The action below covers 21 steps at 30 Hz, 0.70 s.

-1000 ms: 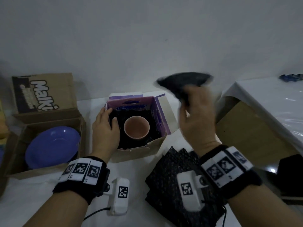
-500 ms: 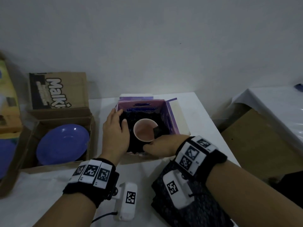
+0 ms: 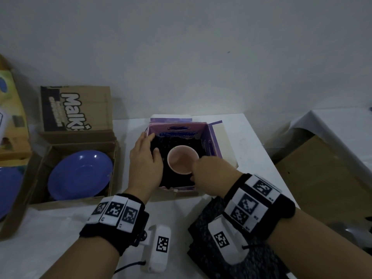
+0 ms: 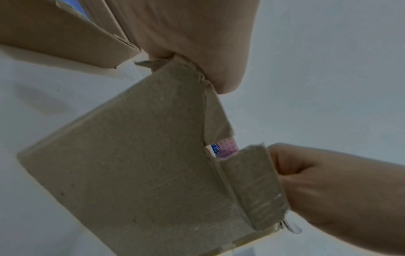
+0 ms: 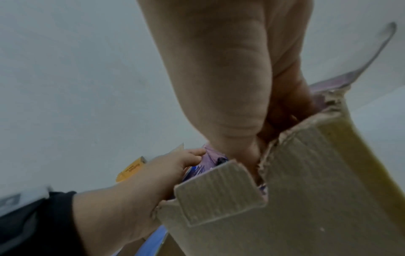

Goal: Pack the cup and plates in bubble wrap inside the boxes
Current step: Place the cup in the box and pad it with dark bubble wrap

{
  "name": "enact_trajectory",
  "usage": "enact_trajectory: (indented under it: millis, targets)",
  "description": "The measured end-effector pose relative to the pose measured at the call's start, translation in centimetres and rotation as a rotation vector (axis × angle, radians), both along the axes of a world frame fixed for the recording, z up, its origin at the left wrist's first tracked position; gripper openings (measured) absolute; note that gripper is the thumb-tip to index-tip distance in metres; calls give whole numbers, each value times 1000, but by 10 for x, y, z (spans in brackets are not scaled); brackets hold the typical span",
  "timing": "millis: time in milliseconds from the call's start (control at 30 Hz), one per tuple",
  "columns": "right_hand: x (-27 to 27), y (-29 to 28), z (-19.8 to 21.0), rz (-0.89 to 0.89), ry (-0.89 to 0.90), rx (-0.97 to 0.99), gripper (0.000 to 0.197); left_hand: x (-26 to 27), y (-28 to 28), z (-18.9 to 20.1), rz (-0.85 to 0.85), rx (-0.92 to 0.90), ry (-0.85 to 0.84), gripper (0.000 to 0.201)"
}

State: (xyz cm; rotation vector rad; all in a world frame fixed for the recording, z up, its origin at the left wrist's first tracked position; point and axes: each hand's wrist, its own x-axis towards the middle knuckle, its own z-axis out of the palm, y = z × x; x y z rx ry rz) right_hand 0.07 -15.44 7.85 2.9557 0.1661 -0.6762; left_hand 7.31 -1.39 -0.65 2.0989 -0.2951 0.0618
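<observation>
On the white table [image 3: 251, 141] sits a small purple box [image 3: 214, 141] with its top open. Black bubble wrap [image 3: 179, 140] lines the inside, and a pink cup [image 3: 182, 159] stands upright in the middle of it. The left hand [image 3: 146, 160] rests on the left wall of the box, with its fingers laid flat and a bit spread, and the thumb pointing into the box. The right hand [image 3: 211, 172] reaches over the near right corner, touching the cup's rim; its fingers curl down into the box, but I cannot tell if they hold anything. To the left, a blue plate [image 3: 80, 176] lies in a brown cardboard box [image 3: 66, 202]. More black bubble wrap sheets [image 3: 203, 246] lie on the table under the right wrist.
</observation>
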Motion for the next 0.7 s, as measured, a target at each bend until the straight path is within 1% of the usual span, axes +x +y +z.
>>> enact_trajectory:
  millis: [67,100,167,233,300,333,367,433,467,500,567,633,700]
  targets:
    - [2,-3,-6,6,182,59,35,0,0,0,5,-4,3,44]
    - [5,-4,-9,-22,243,78,41,0,0,0,7,-7,1,44]
    - [11,-4,-18,-139,305,110,48,0,0,-1,6,-15,-5,43]
    - [16,-3,-29,-236,334,112,47,1,0,-3,1,-18,-7,43]
    - [19,-3,-31,-293,358,129,47,1,0,-4,2,-21,5,43]
    - [19,-3,-27,-297,351,128,46,1,1,-4,2,-25,8,44]
    - [20,-2,-20,-258,313,102,43,1,0,-3,0,-27,8,44]
    - [23,-1,-2,-130,122,12,33,2,0,-2,-3,-28,7,44]
    - [23,-1,5,-70,13,-17,36,2,0,-3,-1,-28,8,44]
    - [24,0,7,-54,-63,-24,48,2,0,-3,3,-27,11,44]
    - [27,-1,2,-83,-102,-9,75,1,1,-3,10,-27,19,44]
    - [29,-3,-9,-109,-95,-42,89,0,1,-2,7,-27,22,44]
    - [32,-5,-21,-77,-136,-108,96,0,1,-1,2,-18,12,44]
